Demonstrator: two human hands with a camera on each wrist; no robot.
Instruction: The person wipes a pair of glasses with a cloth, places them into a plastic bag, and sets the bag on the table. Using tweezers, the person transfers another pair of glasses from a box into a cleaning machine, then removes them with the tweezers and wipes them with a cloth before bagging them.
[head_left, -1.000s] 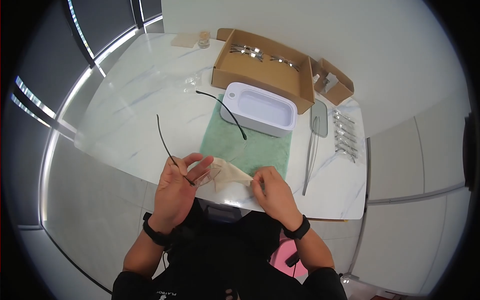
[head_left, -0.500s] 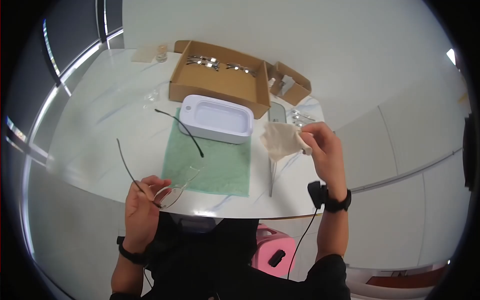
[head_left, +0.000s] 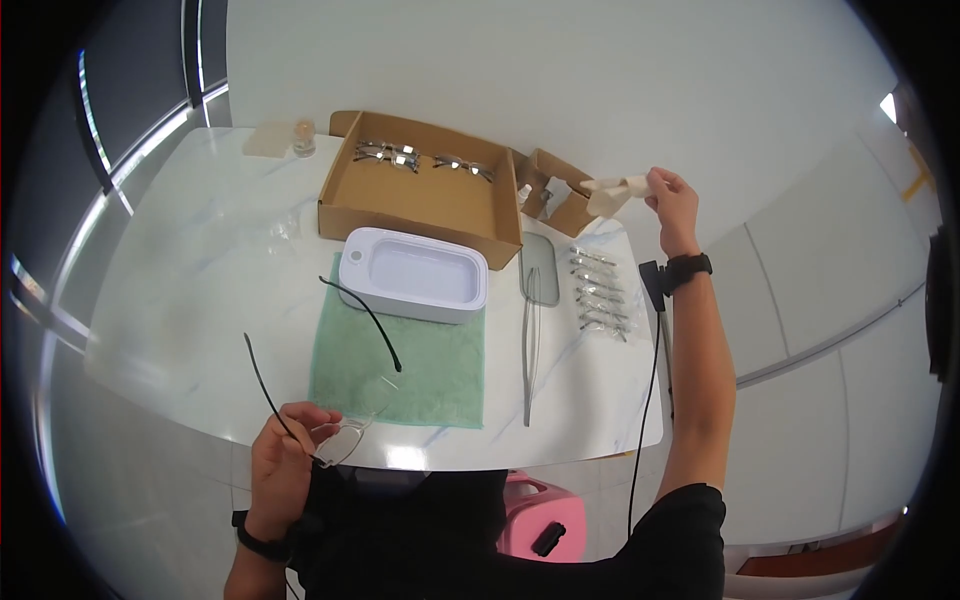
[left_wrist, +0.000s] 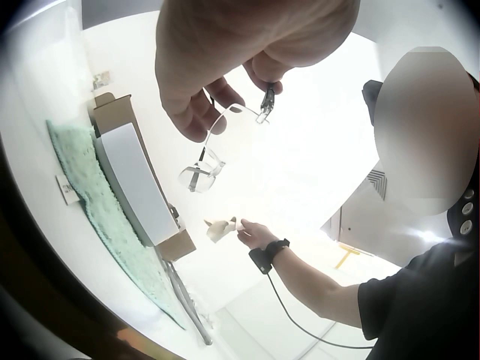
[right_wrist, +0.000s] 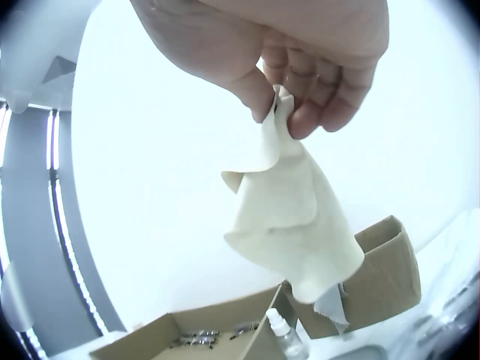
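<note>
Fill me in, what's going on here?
A person's left grip holds unfolded glasses by one side, near the table's front edge. The right grip pinches a cloth, which hangs in the air well away from them. A tub sits on the towel; beyond it, the big box holds more glasses.

- A person's right arm (head_left: 705,370) extends forward and out to the side, the elbow only slightly bent.
- At its end, the right hand (head_left: 677,210) is raised well apart from the torso, pinching between the thumb (right_wrist: 255,97) and forefinger.
- The other fingers (right_wrist: 346,105) of that hand curl inward beside the pinch, tips pointing down.
- Close to the body, the left hand (head_left: 280,470) pinches too, several of its fingers (left_wrist: 195,124) loosely bent.
- The left forearm (head_left: 255,577) angles forward from the waist, partly cut off by the frame edge.
</note>
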